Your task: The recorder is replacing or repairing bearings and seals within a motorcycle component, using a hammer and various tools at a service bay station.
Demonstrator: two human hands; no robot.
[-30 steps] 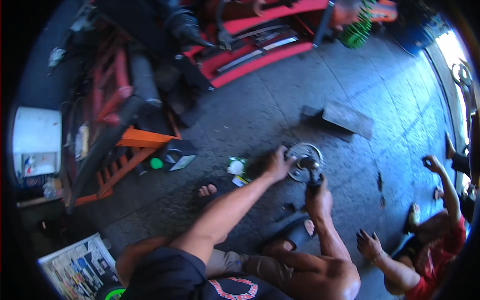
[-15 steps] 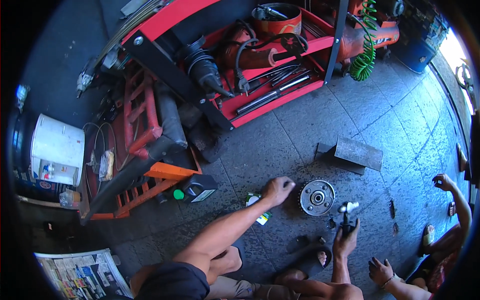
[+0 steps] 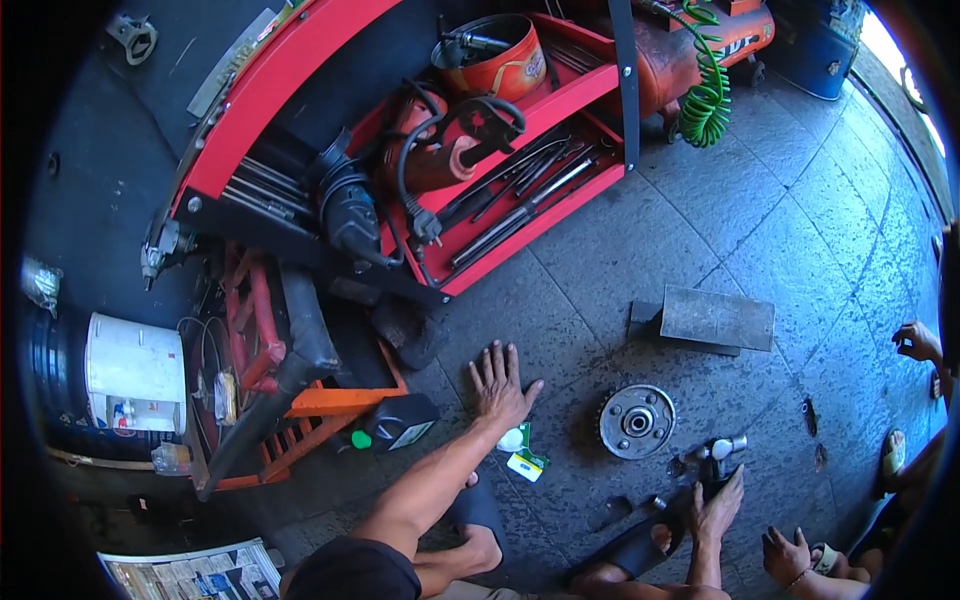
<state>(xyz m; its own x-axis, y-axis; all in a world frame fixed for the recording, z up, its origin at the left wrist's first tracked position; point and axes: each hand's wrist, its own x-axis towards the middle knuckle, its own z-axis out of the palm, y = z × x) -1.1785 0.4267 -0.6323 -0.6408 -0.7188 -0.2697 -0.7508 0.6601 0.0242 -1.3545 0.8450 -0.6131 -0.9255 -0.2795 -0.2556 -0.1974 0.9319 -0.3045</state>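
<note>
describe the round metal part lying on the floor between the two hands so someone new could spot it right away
Start at the red tool cart and look down past the flat grey metal block on the paving. Just below it, between the left hand pressed flat on the floor and the right hand holding a small metal tool, lies the round metal hub. Only it is disc-shaped, with a central hole.

Round toothed metal hub (image 3: 637,421) flat on floor — small metal part (image 3: 716,452) beside it.
</note>
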